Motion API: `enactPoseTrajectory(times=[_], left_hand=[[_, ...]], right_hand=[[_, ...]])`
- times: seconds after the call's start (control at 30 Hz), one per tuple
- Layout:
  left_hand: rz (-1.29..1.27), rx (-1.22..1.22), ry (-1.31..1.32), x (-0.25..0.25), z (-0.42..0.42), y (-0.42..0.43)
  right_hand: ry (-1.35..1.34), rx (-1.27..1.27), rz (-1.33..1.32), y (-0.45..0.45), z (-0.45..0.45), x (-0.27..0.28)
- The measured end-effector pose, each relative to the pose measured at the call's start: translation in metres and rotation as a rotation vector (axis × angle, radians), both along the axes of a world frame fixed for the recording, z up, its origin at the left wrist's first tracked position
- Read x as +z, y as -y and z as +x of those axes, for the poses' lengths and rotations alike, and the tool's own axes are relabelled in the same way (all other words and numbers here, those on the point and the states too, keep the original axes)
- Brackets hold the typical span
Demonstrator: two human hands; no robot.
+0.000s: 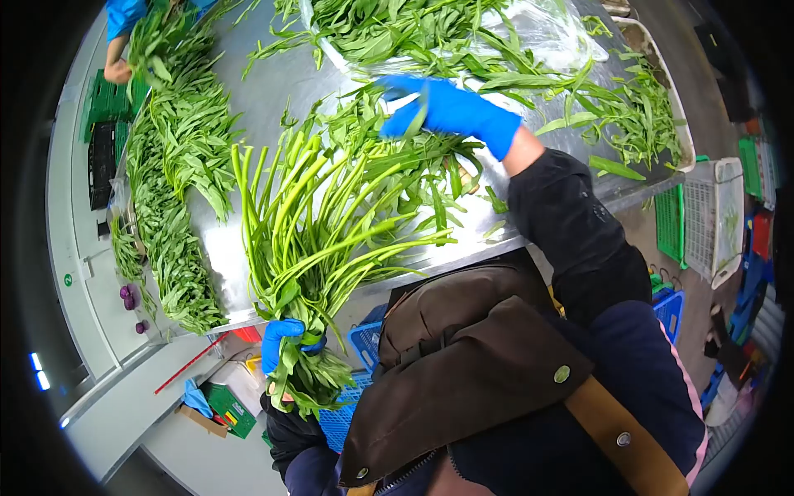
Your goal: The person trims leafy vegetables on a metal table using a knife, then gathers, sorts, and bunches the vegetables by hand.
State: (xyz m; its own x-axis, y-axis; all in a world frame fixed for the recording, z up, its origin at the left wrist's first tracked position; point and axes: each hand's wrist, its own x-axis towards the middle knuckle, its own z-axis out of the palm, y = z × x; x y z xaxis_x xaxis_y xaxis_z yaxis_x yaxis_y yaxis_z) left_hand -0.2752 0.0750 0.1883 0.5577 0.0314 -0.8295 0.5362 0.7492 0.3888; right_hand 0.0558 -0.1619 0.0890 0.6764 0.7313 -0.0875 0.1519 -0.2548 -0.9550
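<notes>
My left hand (pixel 283 341), in a blue glove, is wrapped round the leafy end of a bunch of water spinach (pixel 310 215) at the near edge of the metal table. Its pale green stems fan out over the tabletop, pointing away from me. Above the loose greens, my right hand (pixel 451 112), also gloved in blue, reaches across from the right. Its fingers are stretched out with the thumb apart, slightly blurred, and a narrow leaf lies across it. Loose leaves and stems (pixel 430 178) lie just below that hand.
Clear plastic (pixel 571 37) holds a large heap of greens (pixel 397 29) at the back. A long row of greens (pixel 178 157) lines the left side, where another person's hand (pixel 118 71) shows. A white tray (pixel 682 124) and crates (pixel 703 219) stand at the right.
</notes>
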Motion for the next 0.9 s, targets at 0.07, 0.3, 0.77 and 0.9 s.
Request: enactPoseTrajectory(times=[0.07, 0.3, 0.77, 0.9], left_hand=[[-0.040, -0.004, 0.006, -0.004, 0.001, -0.004], [0.142, -0.082, -0.026, -0.007, -0.013, -0.014], [0.075, -0.073, 0.180, -0.012, 0.001, -0.006], [0.089, 0.012, 0.308, -0.024, -0.021, -0.010]], right_hand=[[-0.150, 0.194, 0.086, -0.020, -0.022, 0.010], [-0.506, -0.166, 0.498, -0.022, -0.008, -0.019], [-0.135, 0.193, -0.062, -0.037, -0.061, -0.019], [-0.693, -0.268, 0.245, -0.012, -0.008, -0.042]])
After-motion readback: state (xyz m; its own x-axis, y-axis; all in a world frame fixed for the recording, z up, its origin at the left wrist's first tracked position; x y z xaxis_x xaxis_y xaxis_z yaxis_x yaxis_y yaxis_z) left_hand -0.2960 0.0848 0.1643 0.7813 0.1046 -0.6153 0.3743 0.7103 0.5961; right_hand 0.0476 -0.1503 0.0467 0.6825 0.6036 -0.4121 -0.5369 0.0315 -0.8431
